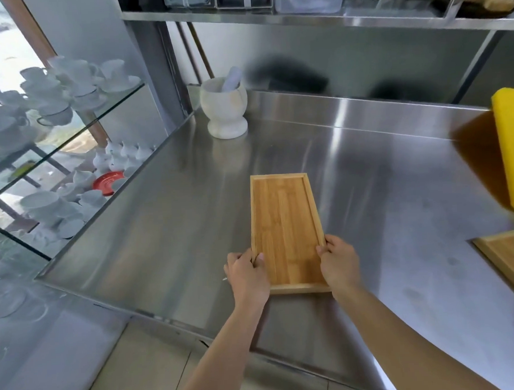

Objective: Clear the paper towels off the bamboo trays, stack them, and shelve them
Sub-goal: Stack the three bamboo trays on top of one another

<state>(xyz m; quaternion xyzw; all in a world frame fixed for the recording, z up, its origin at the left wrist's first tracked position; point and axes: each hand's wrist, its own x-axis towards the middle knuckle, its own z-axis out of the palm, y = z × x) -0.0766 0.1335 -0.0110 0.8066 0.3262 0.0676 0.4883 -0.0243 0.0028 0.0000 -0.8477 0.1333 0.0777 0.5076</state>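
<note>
Setting: stainless steel counter (191, 197) is filling the head view, a steel shelf (301, 16) running above it and a glass rack (70, 120) of white cups standing off to the left.
Bamboo tray: one bamboo tray (286, 229) is lying flat on the counter, long axis pointing away from the person, its floor bare, no paper towel showing on it.
Left hand: left hand (247, 273) is gripping the tray's left rim near the close end, thumb over the rim, the other fingers curled down beside it.
Right hand: right hand (339, 263) is mirroring it on the right rim, fingers pressed together along the edge.
Second tray: another bamboo tray corner (509, 257) is peeking in at the right edge, well apart from the first.
Risk: my read is that the smooth steel is letting the tray skid, and an uneven lift could tip the far end down.
Containers: stone mortar (224, 110) is holding a pestle (232, 78); clear bins on the shelf are too blurred to tell.
</note>
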